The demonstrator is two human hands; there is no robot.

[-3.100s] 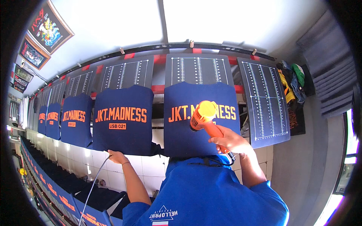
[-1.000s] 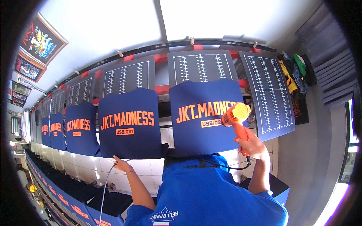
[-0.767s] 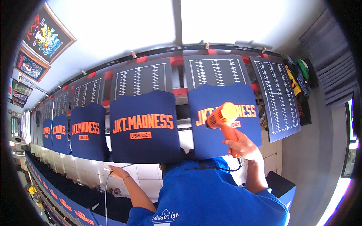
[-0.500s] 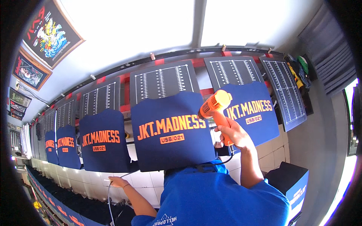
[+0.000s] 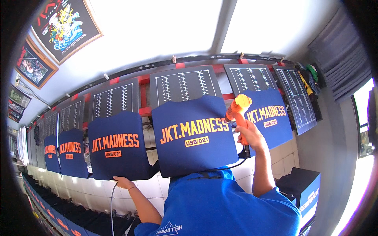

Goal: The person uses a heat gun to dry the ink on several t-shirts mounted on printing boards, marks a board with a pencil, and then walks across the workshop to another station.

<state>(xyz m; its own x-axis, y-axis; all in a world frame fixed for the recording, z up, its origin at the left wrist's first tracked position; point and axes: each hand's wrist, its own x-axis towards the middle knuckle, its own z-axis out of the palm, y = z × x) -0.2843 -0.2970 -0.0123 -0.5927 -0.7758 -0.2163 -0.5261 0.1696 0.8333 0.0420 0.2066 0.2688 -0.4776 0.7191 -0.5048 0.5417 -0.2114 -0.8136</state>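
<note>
My right hand (image 5: 252, 135) grips an orange heat gun (image 5: 239, 106) by its handle. The nozzle points down and left over the right end of the lettering on a navy shirt panel (image 5: 189, 157). That panel lies over a dark board with white ruled marks (image 5: 185, 84); its print looks partly yellow and partly orange. Lower left, my left hand (image 5: 123, 182) is closed round a thin grey cord (image 5: 113, 204), close to the bottom edge of the neighbouring navy panel (image 5: 118, 165). A black cord (image 5: 232, 166) runs from the gun's handle behind the middle panel.
More printed navy panels (image 5: 70, 155) sit on boards to the left, and another (image 5: 271, 124) to the right. A bare ruled board (image 5: 297, 98) stands at the far right. Behind runs a black rail (image 5: 145, 65). Printed navy pieces (image 5: 59, 220) line the lower left; another (image 5: 307, 192) hangs lower right.
The boards have shifted right in view. The heat gun has moved right with my hand, staying near the lettering's right end. The middle print now looks yellower. My left hand is nearer the neighbouring panel's edge.
</note>
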